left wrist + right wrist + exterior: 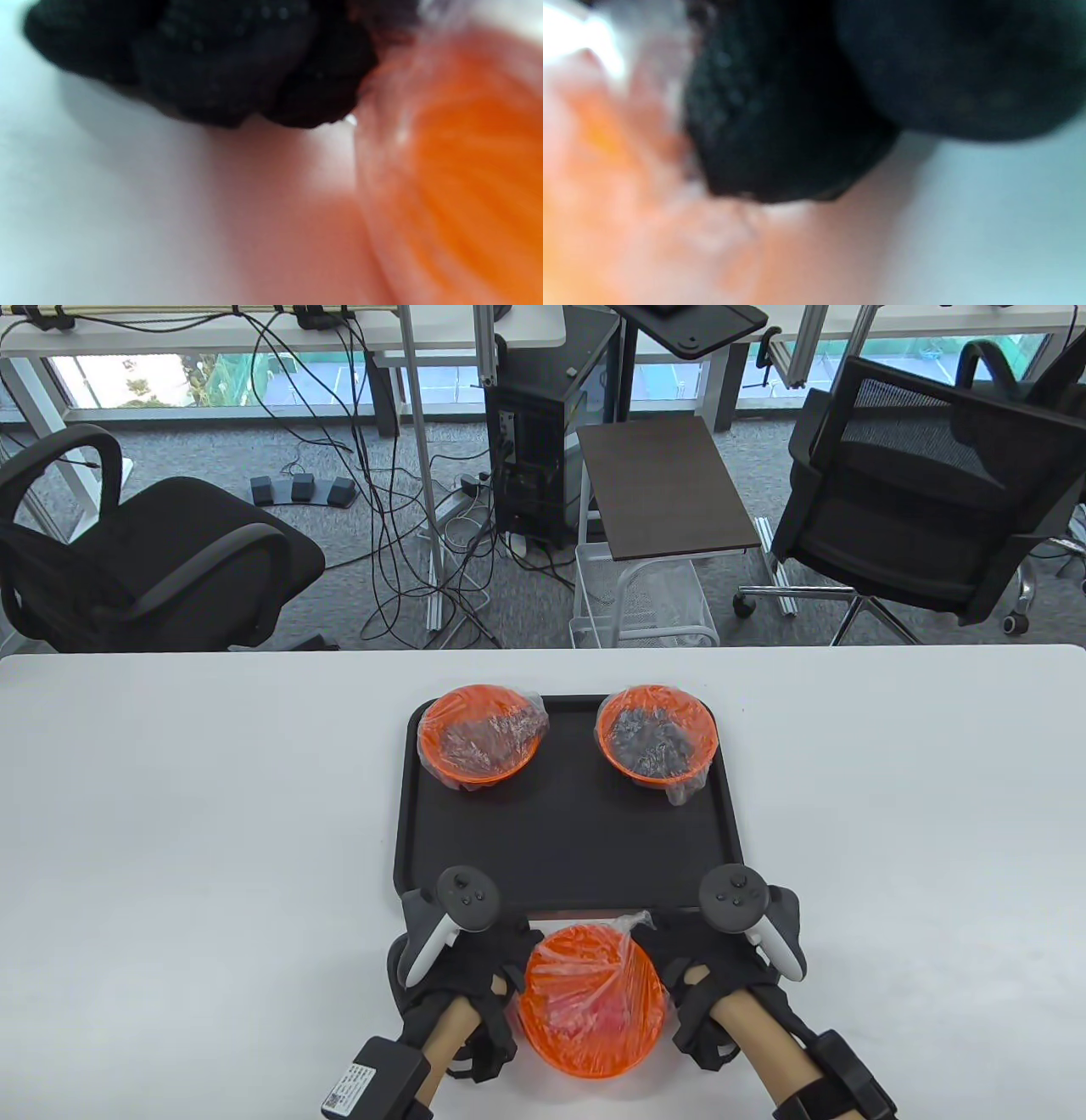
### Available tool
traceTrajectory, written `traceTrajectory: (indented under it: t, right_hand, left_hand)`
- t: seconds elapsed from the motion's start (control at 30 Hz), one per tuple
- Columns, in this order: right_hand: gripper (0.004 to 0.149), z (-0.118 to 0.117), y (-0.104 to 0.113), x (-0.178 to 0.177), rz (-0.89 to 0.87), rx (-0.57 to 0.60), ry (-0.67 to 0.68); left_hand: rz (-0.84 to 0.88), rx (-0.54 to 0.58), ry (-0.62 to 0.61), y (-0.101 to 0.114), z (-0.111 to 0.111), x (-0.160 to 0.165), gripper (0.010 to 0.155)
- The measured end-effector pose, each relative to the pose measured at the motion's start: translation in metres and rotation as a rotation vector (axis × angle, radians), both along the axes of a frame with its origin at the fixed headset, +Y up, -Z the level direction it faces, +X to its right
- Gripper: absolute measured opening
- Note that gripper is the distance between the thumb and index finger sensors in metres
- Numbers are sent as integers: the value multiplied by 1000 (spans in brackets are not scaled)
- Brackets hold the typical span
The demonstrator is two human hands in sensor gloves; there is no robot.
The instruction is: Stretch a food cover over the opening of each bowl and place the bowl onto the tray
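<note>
We count two covered bowls, one (482, 736) at 11 o'clock and one (657, 741) at 1 o'clock, already on the tray (567, 840). The third bowl (592, 999) stands on the counter (170, 831) at the tray's 6 o'clock, its food cover (607, 976) stretched on. Our left hand (462, 976) and right hand (721, 976) curl around its sides, so it still must go onto the tray.

tray (568, 857) front half free, two bowls (482, 736) block back.

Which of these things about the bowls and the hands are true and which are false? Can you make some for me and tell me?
1. Two covered orange bowls sit on the black tray. True: the left bowl and right bowl.
2. The third bowl is on the tray. False: it is on the white table, near the tray's front edge.
3. The left hand and right hand are at either side of the third bowl. True.
4. The third bowl has no cover. False: clear plastic covers it.
</note>
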State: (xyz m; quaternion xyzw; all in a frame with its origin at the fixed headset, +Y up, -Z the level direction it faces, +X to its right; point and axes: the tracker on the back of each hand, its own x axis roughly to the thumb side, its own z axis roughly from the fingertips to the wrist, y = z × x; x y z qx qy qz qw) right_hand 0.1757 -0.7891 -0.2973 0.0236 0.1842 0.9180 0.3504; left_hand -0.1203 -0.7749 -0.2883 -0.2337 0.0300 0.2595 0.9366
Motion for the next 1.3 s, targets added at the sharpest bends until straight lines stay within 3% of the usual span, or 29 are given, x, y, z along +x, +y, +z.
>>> traceTrajectory:
  t: [0.33,0.67,0.83,0.93,1.1,1.2,1.3]
  right_hand:
    - [57,8,11,6,146,25,-61]
    - [64,16,25,29,56,15,-149]
    - [64,28,40,33,31,67,-168]
    - [67,36,45,31,3,73,-124]
    - [75,48,43,16,-13,51,-56]
    - [76,51,41,5,14,44,-33]
    - [72,51,39,-3,53,50,-20]
  left_hand:
    - [-1,70,4,2,6,-3,46]
    - [73,71,5,7,10,-17,47]
    - [93,147,-19,26,16,-31,51]
    - [90,282,-23,51,22,-40,58]
    - [-39,467,-29,84,23,-51,75]
    - [-236,448,-29,87,19,-55,84]
    - [-318,395,-5,76,15,-59,88]
